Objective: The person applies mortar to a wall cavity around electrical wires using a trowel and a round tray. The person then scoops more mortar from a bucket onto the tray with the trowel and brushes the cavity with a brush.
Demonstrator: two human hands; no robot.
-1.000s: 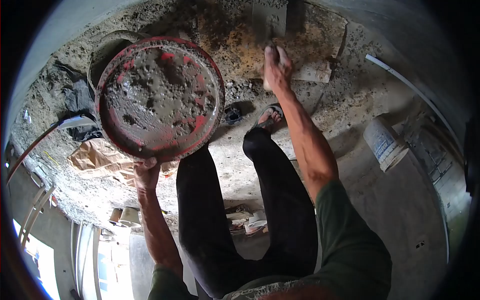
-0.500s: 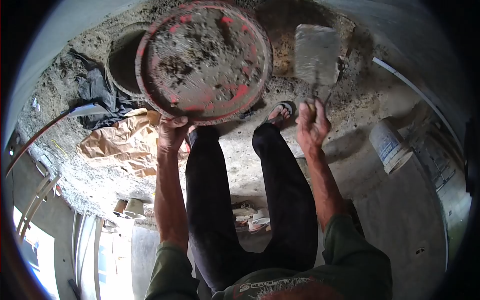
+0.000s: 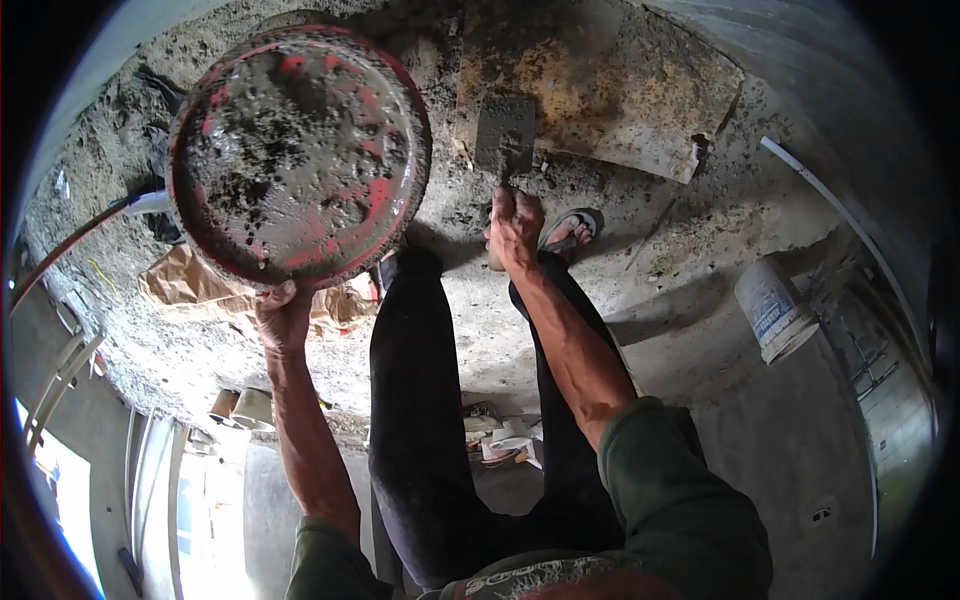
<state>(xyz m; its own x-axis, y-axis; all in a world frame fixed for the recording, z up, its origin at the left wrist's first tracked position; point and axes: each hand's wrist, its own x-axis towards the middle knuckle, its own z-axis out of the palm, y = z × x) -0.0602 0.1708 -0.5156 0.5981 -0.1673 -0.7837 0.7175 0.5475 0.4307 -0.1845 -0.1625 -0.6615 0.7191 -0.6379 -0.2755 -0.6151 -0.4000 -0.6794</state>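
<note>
My left hand (image 3: 284, 314) grips the near rim of a round red tub (image 3: 372, 205), thumb on top. Wet grey mortar (image 3: 285, 160) smears its inside, with gritty lumps across the middle. In my right hand (image 3: 516, 228) is the handle of a trowel (image 3: 504, 134), fingers wrapped round it. The trowel's flat, mortar-coated blade points away from me, to the right of the tub and apart from it. Below the blade lies a stained board (image 3: 610, 95) on the rough floor.
Crumpled brown paper (image 3: 180, 285) lies under the tub's near left side. A pale bucket (image 3: 775, 310) lies tilted at the right, near a curved white strip (image 3: 830, 185). My sandalled foot (image 3: 572, 232) is just beyond my right hand. A long-handled tool (image 3: 75, 245) lies at the left.
The tub has moved left and nearer to me in my left hand. My right hand has swung left with the trowel, uncovering more of the board. A round container behind the tub is now mostly hidden.
</note>
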